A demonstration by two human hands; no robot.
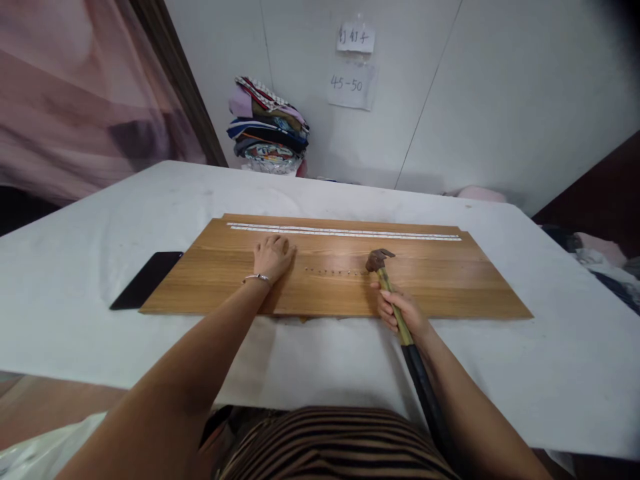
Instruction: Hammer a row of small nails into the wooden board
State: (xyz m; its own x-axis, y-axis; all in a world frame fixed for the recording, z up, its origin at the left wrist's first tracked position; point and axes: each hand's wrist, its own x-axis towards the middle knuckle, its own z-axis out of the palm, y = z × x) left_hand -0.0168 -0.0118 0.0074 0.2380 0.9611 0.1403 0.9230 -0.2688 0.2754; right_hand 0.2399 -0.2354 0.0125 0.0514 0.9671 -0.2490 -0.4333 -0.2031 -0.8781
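A claw hammer [401, 319] is in my right hand [404, 312], the fingers wrapped round its yellowish wooden handle fairly close to the rusty head. The head is over the middle-right of a wood-grain board [450, 280], near one end of a short row of small nails [333, 272]. Palm down on the board, left of that row, lies my left hand [273, 258], with a bracelet on the wrist. Its fingers rest on the wood, slightly bent and partly spread. Nothing shows in them, though the fingertips are partly hidden.
Two white measuring strips [345, 233] run along the board's far side. A black flat object [147, 280] lies by its left end on the white table [320, 360]. Folded cloths [270, 127] are piled at the wall, which bears paper notes [351, 85].
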